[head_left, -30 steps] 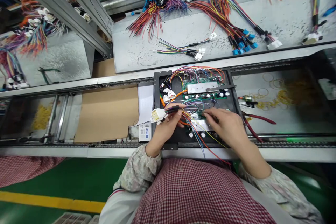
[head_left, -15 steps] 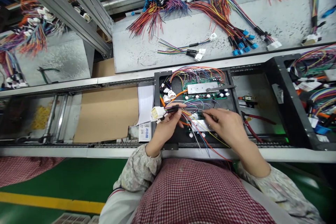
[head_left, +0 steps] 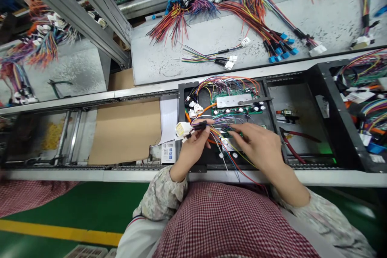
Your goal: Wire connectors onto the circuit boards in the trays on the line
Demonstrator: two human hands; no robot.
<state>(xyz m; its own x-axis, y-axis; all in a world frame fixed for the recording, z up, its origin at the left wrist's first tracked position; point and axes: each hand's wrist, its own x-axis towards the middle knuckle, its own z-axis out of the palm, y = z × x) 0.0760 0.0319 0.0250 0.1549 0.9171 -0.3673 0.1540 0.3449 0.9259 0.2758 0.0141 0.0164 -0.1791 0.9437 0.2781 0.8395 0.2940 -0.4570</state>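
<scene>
My left hand [head_left: 195, 143] is closed around a wiring harness [head_left: 200, 125] just behind its white connector [head_left: 182, 129], which points left. Loose coloured wires fan out from the harness over a black tray [head_left: 211, 162] and past its front edge. My right hand [head_left: 254, 141] pinches a thin wire at its fingertips, over the nearer circuit board [head_left: 226, 134]; the wire's end is hidden. That board lies partly under the wires and my hand. The farther circuit board [head_left: 256, 107] carries a metal bar [head_left: 234, 101] and wires along its back edge.
White connectors [head_left: 196, 109] lie in the tray's left part. Red-handled pliers [head_left: 293, 149] are to the right, before another black tray [head_left: 347, 137]. Cardboard [head_left: 127, 133] and a small white box [head_left: 168, 152] lie left. Harness bundles [head_left: 248, 4] cover the back shelf [head_left: 163, 60].
My right hand has shifted slightly left and up, closer to my left hand, over the nearer board. My left hand keeps its hold on the harness. The view has moved slightly.
</scene>
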